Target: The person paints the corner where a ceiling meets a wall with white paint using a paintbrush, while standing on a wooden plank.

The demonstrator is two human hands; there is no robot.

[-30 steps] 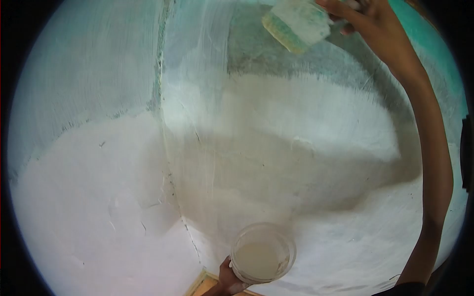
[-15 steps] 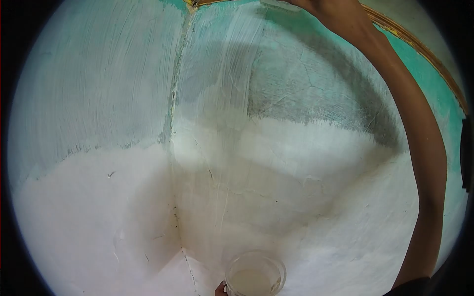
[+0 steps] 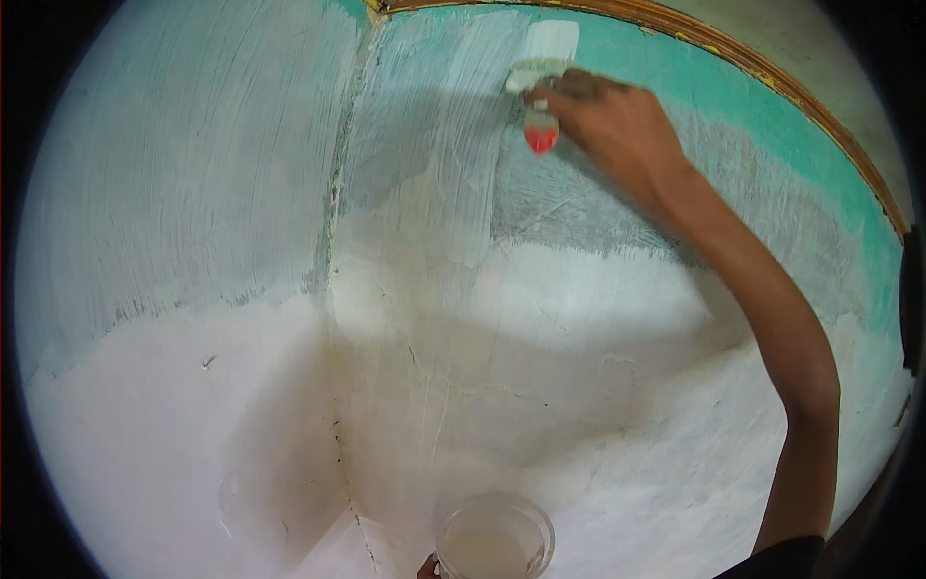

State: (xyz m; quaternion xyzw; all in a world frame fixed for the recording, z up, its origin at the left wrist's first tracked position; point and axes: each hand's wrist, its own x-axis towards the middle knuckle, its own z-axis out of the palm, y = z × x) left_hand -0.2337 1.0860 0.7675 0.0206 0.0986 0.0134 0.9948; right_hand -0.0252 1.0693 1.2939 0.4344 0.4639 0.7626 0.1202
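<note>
My right hand grips a paintbrush with a red-tipped handle pointing down. The brush's bristles press on the upper wall, just under a fresh white stroke over the green paint. At the bottom edge, my left hand shows only as a few fingers closed on the side of a clear plastic bucket. Whitish paint lies inside the bucket. The rest of that hand is out of frame.
A wall corner with cracked, flaking paint runs down left of centre. Brown wooden trim curves along the top right. Green paint shows beneath it, above greyish and white areas.
My right hand has come down from the top edge with the paintbrush, leaving a white stroke above it. The bucket has barely shifted in view.
</note>
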